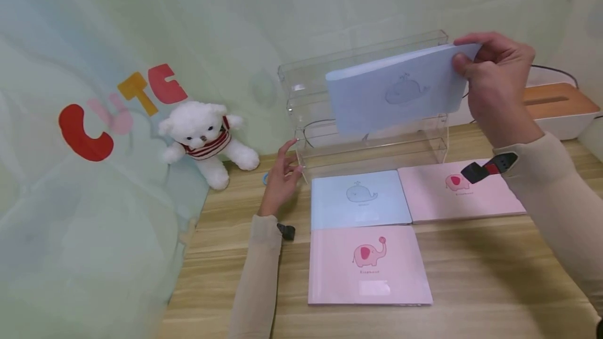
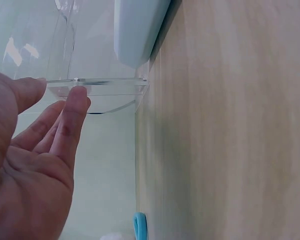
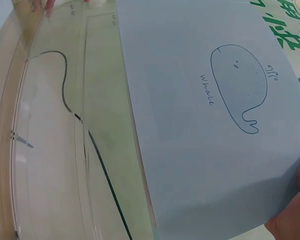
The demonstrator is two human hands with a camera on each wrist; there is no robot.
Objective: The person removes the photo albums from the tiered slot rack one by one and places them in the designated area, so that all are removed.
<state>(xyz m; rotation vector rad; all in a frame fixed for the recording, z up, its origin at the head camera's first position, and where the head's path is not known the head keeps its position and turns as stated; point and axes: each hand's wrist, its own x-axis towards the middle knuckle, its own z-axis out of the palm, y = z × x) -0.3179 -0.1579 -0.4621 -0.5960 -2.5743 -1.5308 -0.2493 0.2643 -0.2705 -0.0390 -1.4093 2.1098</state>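
Note:
In the head view, my right hand [image 1: 501, 75] pinches the right end of a light blue book [image 1: 363, 98] with a whale drawing, raised in front of a clear acrylic rack [image 1: 372, 164]. The right wrist view shows this book's cover [image 3: 175, 150] with the word "Whale"; only part of the hand [image 3: 292, 197] appears there. My left hand [image 1: 281, 182] is at the rack's left side; in the left wrist view its fairly straight fingers [image 2: 70, 125] touch the clear side panel [image 2: 115, 86]. Below the rack lie another blue whale book [image 1: 330, 200] and two pink elephant books [image 1: 330, 266].
A white teddy bear [image 1: 195, 119] in a striped top sits left of the rack. A white box with a wooden lid [image 1: 560, 111] stands at the right. Dark cable [image 3: 105, 170] shows through the rack. A blue ring-like item [image 2: 140, 225] lies on the wooden table [image 1: 226, 266].

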